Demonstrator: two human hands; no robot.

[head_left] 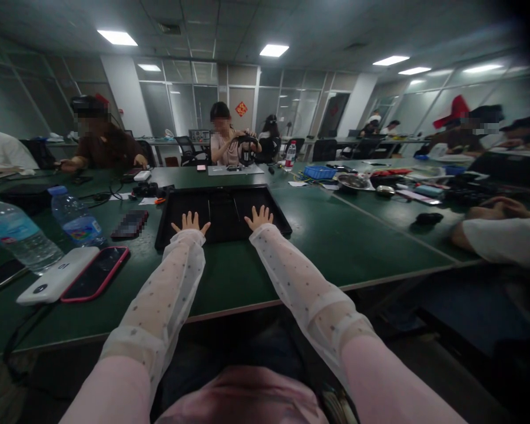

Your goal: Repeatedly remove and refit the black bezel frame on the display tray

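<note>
My left hand (191, 223) is spread wide, palm down, over the left part of a shallow black tray (223, 189). Over its right part my right hand (260, 218) is likewise open with fingers fanned out. Neither hand holds anything; whether the palms touch the tray or hover just above it I cannot tell. Two thin pale lines run across the dark tray floor between my hands. Sheer white dotted sleeves cover both forearms.
Left of the tray lie a phone (130, 225), a red-edged phone (96, 273), a white power bank (59, 275) and two water bottles (77, 221). Rightward are a blue basket (320, 172), a metal bowl (352, 181) and a co-worker's arm (503, 238). Other people sit around the green table (318, 247).
</note>
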